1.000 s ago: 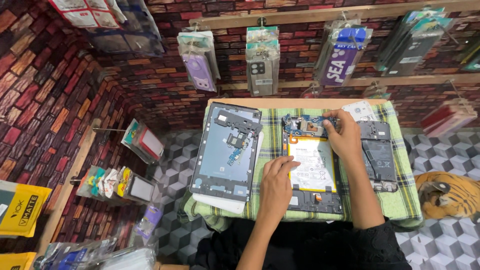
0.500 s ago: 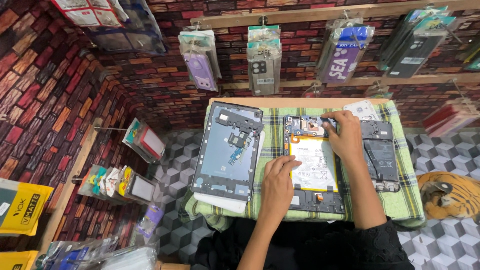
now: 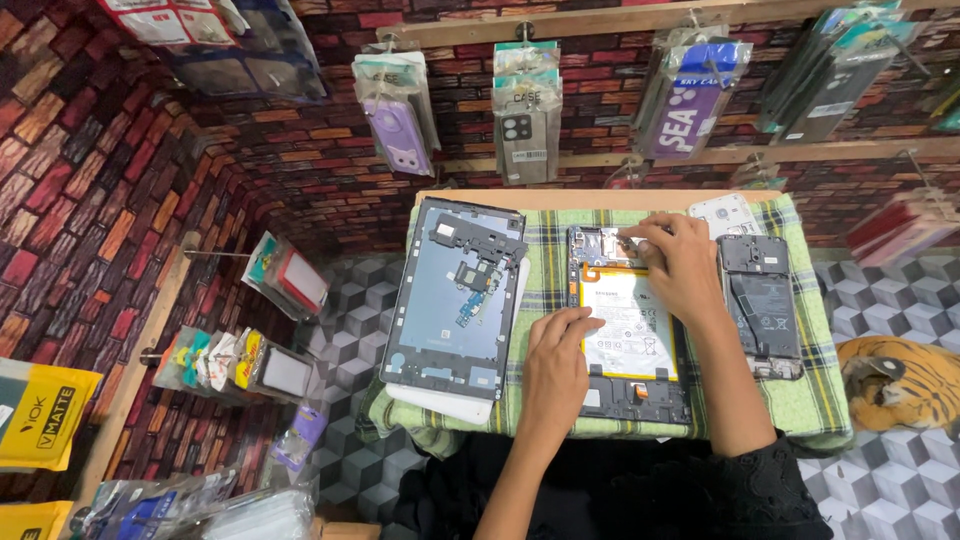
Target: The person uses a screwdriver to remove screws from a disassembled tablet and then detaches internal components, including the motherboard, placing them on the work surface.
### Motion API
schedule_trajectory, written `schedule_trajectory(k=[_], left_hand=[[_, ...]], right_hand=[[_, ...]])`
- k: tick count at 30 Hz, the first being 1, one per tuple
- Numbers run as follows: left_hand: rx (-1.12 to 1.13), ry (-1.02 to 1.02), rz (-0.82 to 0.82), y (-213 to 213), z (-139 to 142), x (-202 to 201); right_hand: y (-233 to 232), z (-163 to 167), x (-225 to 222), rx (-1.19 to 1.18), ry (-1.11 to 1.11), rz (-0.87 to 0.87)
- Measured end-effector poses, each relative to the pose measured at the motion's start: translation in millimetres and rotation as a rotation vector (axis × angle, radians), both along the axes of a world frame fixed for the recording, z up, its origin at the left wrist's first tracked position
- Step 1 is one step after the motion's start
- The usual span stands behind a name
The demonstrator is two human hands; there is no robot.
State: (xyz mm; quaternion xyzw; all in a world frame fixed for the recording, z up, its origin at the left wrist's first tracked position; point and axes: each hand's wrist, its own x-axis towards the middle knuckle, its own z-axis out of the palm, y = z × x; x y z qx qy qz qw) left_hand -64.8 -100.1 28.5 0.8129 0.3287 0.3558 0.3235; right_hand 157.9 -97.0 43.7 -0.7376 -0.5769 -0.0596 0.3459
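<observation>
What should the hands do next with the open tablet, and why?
Probably ease up the part at the top edge: the right hand pinches there on the opened tablet, while the left hand presses flat on its pale battery, steadying it.

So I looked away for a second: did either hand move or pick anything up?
Hardly anything changed. The right hand stays with its fingertips at the top edge of the opened tablet, and the left hand still rests on its lower left side. Nothing was picked up or let go. The back cover, the phone and the checked cloth lie as before.
</observation>
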Motion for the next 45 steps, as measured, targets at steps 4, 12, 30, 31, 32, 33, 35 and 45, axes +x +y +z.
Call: schedule_trajectory(k=[4,12,30,31,32,33,35,45], left_hand=[[-0.003,-0.011,0.001,-1,1,0],[0.029,0.005,0.005,-1,0,1],[0.024,0.008,0.001,0,-2,3],[0.026,0.012,0.003,1,-2,4],[0.028,0.009,0.002,1,-2,4],[0.028,0.008,0.001,1,-3,4],[0.023,0.007,0.001,0,-3,3],[0.032,0.007,0.002,3,-4,7]], right_hand=[[-1,-2,2,0.036,0.002,0.004],[-3,-3,4,0.188,0.066,0.129],[0,6,-4,-0.031,-0.229,0.033],[1,7,-5,-0.052,-0.260,0.024],[3,8,-5,-0.073,-0.292,0.017],[4,9,-6,-0.096,-0.323,0.011],[5,9,-7,-0.111,-0.396,0.024],[3,8,0,-0.052,-0.117,0.123]])
